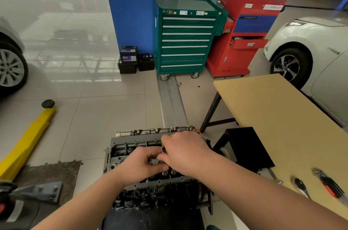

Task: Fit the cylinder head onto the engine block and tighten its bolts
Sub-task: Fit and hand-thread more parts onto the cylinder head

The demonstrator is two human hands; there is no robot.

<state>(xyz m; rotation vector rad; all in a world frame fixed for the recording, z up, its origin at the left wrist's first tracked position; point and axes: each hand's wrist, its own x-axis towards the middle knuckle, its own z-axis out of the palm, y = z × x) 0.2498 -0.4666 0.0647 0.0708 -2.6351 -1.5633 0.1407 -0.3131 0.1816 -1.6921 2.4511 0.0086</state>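
Note:
The grey cylinder head point(130, 145) sits on top of the dark engine block point(154, 196) low in the middle of the view. Both hands meet over the head's centre. My left hand point(139, 164) pinches a small dark round part between thumb and fingers. My right hand point(182, 150) is closed around a small shiny metal piece point(163, 149), perhaps a bolt head or socket, just above the left hand. The hands hide most of the head's middle and right side.
A tan wooden table point(273, 116) stands to the right, with a ratchet point(301, 186) and a red-handled tool point(329, 186) near its front edge. A black box point(246, 147) sits beside the engine. A yellow lift arm point(26, 139) lies left; tool cabinets and cars stand behind.

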